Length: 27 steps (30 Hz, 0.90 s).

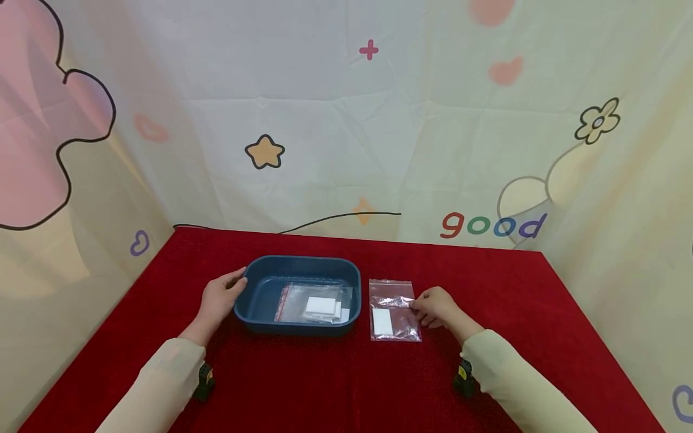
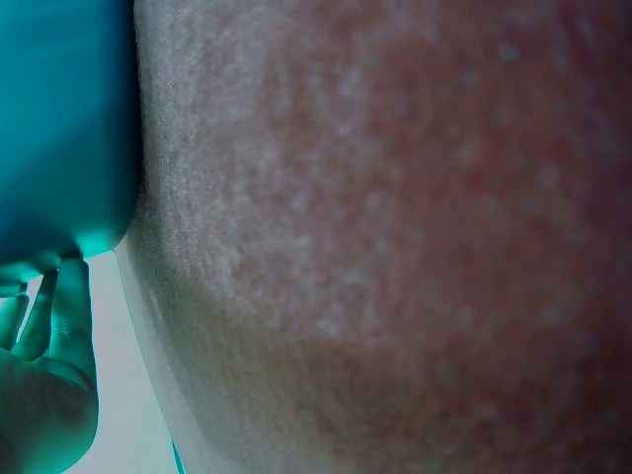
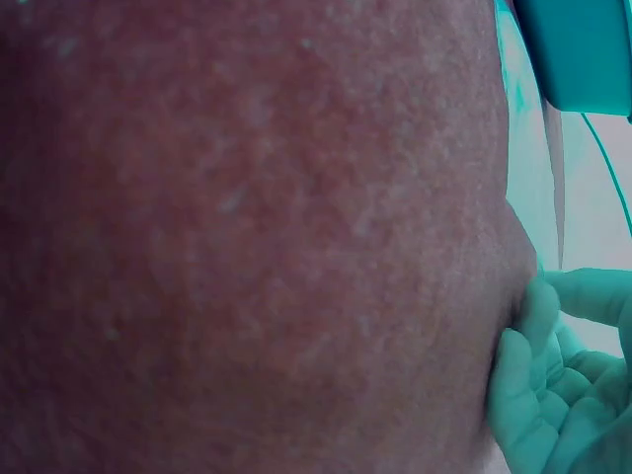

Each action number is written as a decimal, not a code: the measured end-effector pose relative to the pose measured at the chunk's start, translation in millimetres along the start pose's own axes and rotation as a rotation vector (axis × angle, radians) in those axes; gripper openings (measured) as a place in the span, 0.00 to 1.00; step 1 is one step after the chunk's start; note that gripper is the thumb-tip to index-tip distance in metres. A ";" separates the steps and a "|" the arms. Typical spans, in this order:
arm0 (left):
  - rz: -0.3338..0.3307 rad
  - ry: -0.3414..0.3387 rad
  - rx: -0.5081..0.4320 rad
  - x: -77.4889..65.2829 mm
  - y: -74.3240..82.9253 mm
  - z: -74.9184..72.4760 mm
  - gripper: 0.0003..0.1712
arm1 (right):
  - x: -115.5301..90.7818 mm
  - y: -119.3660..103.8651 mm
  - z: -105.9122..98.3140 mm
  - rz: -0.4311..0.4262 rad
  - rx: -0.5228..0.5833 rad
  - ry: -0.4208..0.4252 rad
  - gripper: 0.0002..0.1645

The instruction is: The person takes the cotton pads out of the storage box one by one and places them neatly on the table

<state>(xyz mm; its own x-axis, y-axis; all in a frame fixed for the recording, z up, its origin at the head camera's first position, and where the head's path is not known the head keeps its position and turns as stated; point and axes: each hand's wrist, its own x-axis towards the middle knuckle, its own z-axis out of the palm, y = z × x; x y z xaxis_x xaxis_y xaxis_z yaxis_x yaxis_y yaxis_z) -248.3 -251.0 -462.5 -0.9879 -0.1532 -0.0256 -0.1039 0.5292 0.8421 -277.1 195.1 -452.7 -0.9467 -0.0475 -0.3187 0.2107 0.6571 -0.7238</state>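
At the left end of a blue plastic basin (image 1: 296,328), my left hand (image 1: 221,296) touches the wall near the rim. In the left wrist view its fingers (image 2: 71,311) look nearly straight against the outside of the basin. Several clear zip-lock bags (image 1: 295,299) with white rectangular pieces (image 1: 321,305) lie inside, overlapping. To the right of the basin, a single clear zip-lock bag (image 1: 397,325) lies flat with a white rectangle (image 1: 382,322) in its lower left. My right hand (image 1: 440,307) pinches that bag's right edge between thumb and fingers.
A red cloth (image 1: 303,385) covers the table. Behind it and at both sides hangs a pale printed curtain (image 1: 325,150). Dark wrist devices are strapped below both sleeves. Cloth fills most of both wrist views.
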 end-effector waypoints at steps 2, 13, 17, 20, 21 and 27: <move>-0.003 0.000 -0.002 0.2 -0.4 0.1 0.29 | 1.2 0.2 0.3 0.002 -0.019 0.002 0.13; -0.013 -0.001 -0.003 1.4 -0.5 -0.5 0.29 | 7.2 0.6 1.2 -0.017 -0.116 0.011 0.20; -0.012 0.006 -0.003 2.2 -1.0 -0.2 0.29 | 8.2 0.5 -0.6 -0.015 -0.126 -0.012 0.20; -0.009 0.006 -0.002 2.6 -1.4 0.1 0.29 | 7.8 -0.6 -3.4 -0.005 -0.115 -0.039 0.19; -0.010 0.005 -0.005 2.5 -1.5 0.3 0.29 | 7.7 -1.1 -4.7 0.001 -0.106 -0.048 0.19; -0.006 0.003 0.000 2.3 -2.4 0.0 0.29 | 6.6 -4.4 -12.5 0.022 -0.064 -0.095 0.17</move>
<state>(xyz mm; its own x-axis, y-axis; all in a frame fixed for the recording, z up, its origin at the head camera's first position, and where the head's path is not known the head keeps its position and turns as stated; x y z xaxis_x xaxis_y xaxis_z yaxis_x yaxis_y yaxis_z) -250.3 -252.6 -464.6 -0.9869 -0.1588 -0.0293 -0.1101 0.5285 0.8417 -287.3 201.3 -444.0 -0.9139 -0.1021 -0.3929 0.2120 0.7053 -0.6764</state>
